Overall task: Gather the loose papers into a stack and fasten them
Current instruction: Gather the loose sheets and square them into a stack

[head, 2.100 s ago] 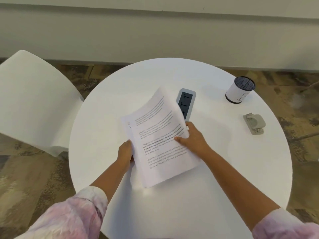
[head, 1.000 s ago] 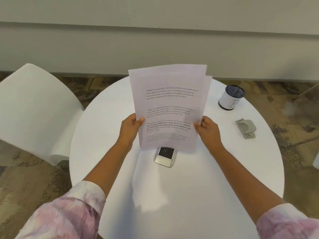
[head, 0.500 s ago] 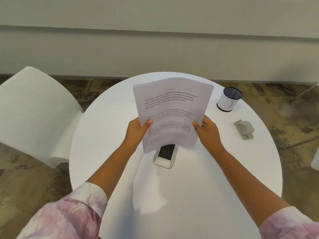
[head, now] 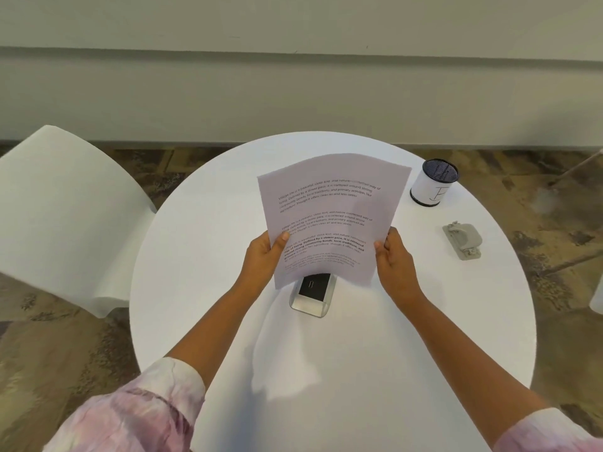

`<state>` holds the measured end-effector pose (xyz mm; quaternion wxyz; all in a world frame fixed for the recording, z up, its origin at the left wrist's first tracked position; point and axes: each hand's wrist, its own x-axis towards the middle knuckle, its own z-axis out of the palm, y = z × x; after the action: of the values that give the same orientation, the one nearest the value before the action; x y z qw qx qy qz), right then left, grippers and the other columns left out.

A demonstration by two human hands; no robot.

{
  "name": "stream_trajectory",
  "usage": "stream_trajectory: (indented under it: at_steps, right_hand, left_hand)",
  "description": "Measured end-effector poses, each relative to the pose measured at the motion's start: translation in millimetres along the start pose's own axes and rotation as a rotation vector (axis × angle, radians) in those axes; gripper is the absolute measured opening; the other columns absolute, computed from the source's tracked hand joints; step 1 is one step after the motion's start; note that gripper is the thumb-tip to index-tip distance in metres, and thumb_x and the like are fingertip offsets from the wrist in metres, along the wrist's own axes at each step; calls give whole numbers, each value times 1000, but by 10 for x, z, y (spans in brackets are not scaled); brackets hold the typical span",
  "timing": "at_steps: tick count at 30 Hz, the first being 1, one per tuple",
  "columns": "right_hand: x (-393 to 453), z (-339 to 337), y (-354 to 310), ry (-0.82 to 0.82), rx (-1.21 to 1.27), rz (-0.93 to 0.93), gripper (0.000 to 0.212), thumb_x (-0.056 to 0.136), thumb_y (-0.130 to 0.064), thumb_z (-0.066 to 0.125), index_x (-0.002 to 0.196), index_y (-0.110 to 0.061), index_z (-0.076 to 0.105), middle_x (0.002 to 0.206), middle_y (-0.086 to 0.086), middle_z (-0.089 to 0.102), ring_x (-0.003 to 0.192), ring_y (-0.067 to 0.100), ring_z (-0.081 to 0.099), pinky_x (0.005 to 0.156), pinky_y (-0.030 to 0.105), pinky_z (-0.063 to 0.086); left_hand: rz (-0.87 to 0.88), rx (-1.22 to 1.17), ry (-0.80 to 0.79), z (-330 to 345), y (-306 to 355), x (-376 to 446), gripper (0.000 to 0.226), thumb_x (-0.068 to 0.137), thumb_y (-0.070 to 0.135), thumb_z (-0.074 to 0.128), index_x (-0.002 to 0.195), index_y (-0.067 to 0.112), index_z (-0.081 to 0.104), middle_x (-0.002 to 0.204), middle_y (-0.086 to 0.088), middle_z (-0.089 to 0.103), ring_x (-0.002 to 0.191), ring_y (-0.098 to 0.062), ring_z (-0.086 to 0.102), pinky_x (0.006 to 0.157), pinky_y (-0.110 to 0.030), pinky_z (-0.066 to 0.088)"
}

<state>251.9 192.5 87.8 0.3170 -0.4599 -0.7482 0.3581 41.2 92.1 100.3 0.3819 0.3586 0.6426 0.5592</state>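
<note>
A stack of printed papers [head: 329,210] stands upright above the round white table [head: 342,370], its top bowed away from me. My left hand [head: 264,256] grips the stack's left edge and my right hand [head: 393,256] grips its right edge, thumbs on the front sheet. A grey stapler-like fastener [head: 462,241] lies on the table to the right, apart from both hands. Just under the papers' lower edge lies a silver and black device [head: 312,295], partly hidden by them.
A white cup with a dark mesh top [head: 433,183] stands at the back right of the table. A white chair [head: 62,216] sits to the left. Patterned carpet surrounds the table, and a pale wall runs behind.
The papers were lifted from lying flat on the table to upright between both hands, then lowered slightly with their edges evened. The device now shows below them.
</note>
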Motion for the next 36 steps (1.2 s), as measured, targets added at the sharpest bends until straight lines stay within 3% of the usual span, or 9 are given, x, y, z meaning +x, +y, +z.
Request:
stream_trajectory:
  at_steps: [5,8,12,16,19,23,27,30,36]
  right_hand:
    - [-36,6,35,20,75,77,32,97,-17,43,128,-10,39,111,-6,55,92,10,57,69,1,45]
    - [-50,15,72,116,162,274,47,89,-21,59,131,-15,38,126,4,56,113,16,54,94,22,42]
    - [-107,155,140,59,268,648,71,84,-32,65,140,-10,27,140,13,43,125,28,47,103,36,37]
    - [-153,255,185,-230,805,899,30,86,-26,64,112,-15,56,109,6,65,91,20,65,85,39,54]
    - [-123,282,301,-225,914,831,24,89,-7,56,111,-17,57,106,4,69,93,19,67,73,34,55]
    - [-59,172,387,-126,714,755,28,89,2,52,112,-14,56,104,4,67,91,20,65,74,34,54]
    - [-42,-51,505,-138,584,683,28,89,-1,54,109,-19,58,105,-1,67,90,15,66,66,28,54]
    - [-30,-217,581,-145,519,637,25,89,-2,56,103,-23,58,108,0,66,92,15,65,71,31,53]
    - [17,-386,563,-115,330,510,22,91,-8,54,105,-25,55,113,2,63,104,25,61,91,48,50]
  left_hand:
    - [-33,-80,-9,-11,-31,6,25,97,28,41,113,21,60,104,2,68,93,-13,65,76,-23,53]
    - [-107,-193,21,5,-59,16,24,97,31,42,113,27,60,104,7,69,95,-12,66,75,-28,55]
    - [-205,-385,39,78,-105,-11,22,98,30,42,112,28,60,102,11,71,92,-5,68,69,-23,55]
    - [-304,-573,97,179,-150,-77,20,97,27,43,114,24,55,104,6,69,91,-7,68,70,-27,57]
    - [-333,-712,104,243,-190,-155,24,98,22,42,120,22,53,105,3,69,90,-11,70,69,-27,59]
    - [-319,-686,83,158,-282,-184,36,96,9,44,131,17,47,124,-5,60,109,-20,60,92,-37,51]
    - [-366,-732,105,-22,-407,-203,38,92,3,49,129,12,50,117,-6,65,101,-18,65,78,-30,59]
    - [-435,-779,135,-157,-446,-202,33,90,12,56,122,7,58,110,-6,70,93,-17,70,71,-30,60]
    - [-381,-561,-4,-324,-332,-84,35,91,29,52,121,13,61,120,-8,66,108,-22,63,92,-36,52]
